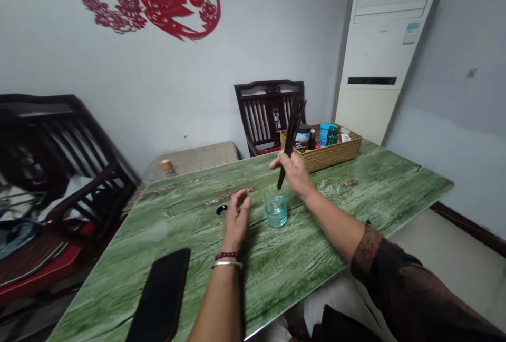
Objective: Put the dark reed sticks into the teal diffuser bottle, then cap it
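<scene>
My right hand (294, 171) grips a bundle of dark chopsticks (291, 126), held nearly upright with the lower ends just above a clear bluish glass (276, 211). The glass stands on the green wood-patterned table (158, 226). To its left, my left hand (237, 213) hovers low over the table, fingers apart and slightly curled, with nothing in it. A small black ring-shaped object (222, 209) lies just left of that hand.
A black phone (161, 294) lies at the table's near left. Behind my right hand sits a woven basket (332, 156) with jars and bottles. Dark wooden chairs (271, 115) stand behind and left of the table. Beyond the far edge is a covered surface (197, 157).
</scene>
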